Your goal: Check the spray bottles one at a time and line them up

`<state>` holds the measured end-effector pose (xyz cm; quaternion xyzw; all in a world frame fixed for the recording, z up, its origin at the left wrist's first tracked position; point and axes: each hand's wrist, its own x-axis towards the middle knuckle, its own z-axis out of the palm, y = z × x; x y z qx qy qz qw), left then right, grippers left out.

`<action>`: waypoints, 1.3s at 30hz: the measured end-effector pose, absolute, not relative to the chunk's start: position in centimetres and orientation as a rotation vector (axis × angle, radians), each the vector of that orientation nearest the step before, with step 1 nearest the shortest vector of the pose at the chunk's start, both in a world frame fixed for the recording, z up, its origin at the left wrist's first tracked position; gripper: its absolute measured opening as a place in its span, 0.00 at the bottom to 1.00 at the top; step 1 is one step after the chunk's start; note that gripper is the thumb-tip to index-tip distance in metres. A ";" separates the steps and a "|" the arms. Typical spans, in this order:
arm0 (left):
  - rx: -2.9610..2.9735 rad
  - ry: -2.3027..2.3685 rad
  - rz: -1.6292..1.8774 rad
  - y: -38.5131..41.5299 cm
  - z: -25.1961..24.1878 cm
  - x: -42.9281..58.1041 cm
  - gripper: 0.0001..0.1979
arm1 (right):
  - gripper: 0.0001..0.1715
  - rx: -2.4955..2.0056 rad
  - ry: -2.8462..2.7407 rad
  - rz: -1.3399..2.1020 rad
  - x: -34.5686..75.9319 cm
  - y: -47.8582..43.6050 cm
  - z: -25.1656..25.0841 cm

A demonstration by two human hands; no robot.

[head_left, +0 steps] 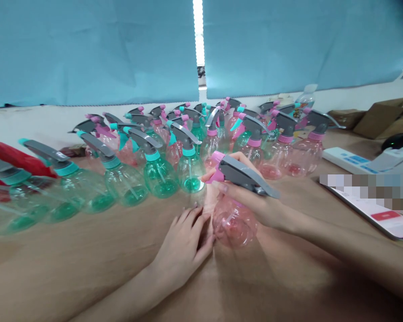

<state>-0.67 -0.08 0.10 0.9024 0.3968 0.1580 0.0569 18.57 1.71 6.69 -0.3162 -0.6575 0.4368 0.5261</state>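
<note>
My right hand (pixel 257 203) has its grip clamped on the grey trigger head (pixel 246 175) of the pink spray bottle (pixel 234 226), which stands on the surface (pixel 87 264); my left hand (pixel 183 246) lies open against the bottle's body, so I'd brace there and twist squarely.

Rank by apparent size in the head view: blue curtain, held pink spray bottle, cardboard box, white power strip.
1. blue curtain, spans the top.
2. pink spray bottle in the right hand, but nearest the camera.
3. cardboard box and white power strip: similar, farther off, unranked.
</note>
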 end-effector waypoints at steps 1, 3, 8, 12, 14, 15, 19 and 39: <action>2.734 1.205 0.475 -0.1 0.1 -0.7 0.12 | 0.15 -0.753 -1.577 1.043 18.6 1.7 6.7; 2.728 1.210 0.467 -0.1 0.1 -0.6 0.12 | 0.15 -0.732 -1.577 1.038 18.6 1.8 6.7; 2.728 1.223 0.477 0.0 0.2 -0.6 0.11 | 0.14 -0.748 -1.595 1.016 18.7 1.6 6.8; 2.727 1.218 0.466 0.0 0.2 -0.7 0.11 | 0.13 -0.744 -1.606 0.986 19.0 1.6 6.9; 2.728 1.221 0.455 0.0 0.2 -0.7 0.12 | 0.14 -0.739 -1.616 0.954 19.1 1.6 6.8; 2.728 1.225 0.451 0.0 0.2 -0.7 0.12 | 0.14 -0.745 -1.621 0.944 19.2 1.6 6.8; 2.726 1.236 0.431 0.0 0.0 -0.8 0.15 | 0.10 -0.838 -1.642 0.912 19.6 1.5 6.9; 2.738 1.233 0.431 0.0 -0.1 -1.0 0.16 | 0.31 -1.260 -1.756 0.626 24.2 0.0 7.7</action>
